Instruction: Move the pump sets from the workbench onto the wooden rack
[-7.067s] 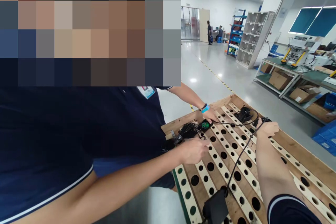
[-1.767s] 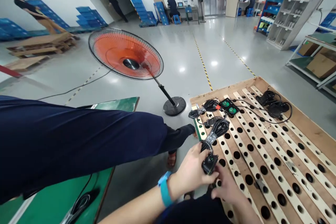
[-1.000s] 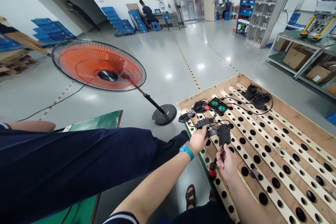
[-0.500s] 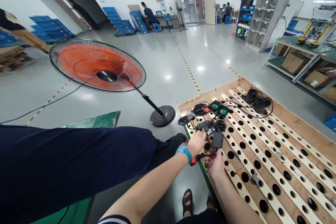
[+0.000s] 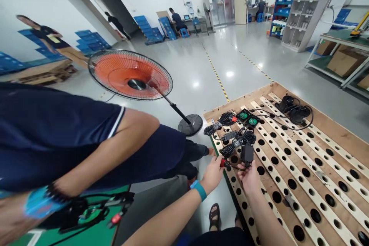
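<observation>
Over the near left edge of the wooden rack, my left hand [image 5: 213, 173] is closed on a red-and-black cable connector [image 5: 224, 163]. A short black cable runs from that connector to a black rectangular box [image 5: 247, 154]. My right hand [image 5: 249, 177] pinches the box's lower end, where the cable enters; its fingertips are partly hidden. Just beyond lie coiled black cables [image 5: 245, 138], tied in bundles, and a smaller dark grey box [image 5: 230, 135]. Two black square units with green round centres [image 5: 252, 122] sit farther back.
The slatted wooden rack [image 5: 288, 149] has rows of holes. A black corded device [image 5: 298, 113] lies in its far corner. An orange floor fan [image 5: 135, 75] stands to the left. Close by, a co-worker's arm [image 5: 115, 157] holds black cabled parts over a green surface [image 5: 121, 203].
My left hand has moved from near the cable bundles back onto the red connector. My right hand stays at the box. A co-worker's arm with black cabled parts has come into view at left.
</observation>
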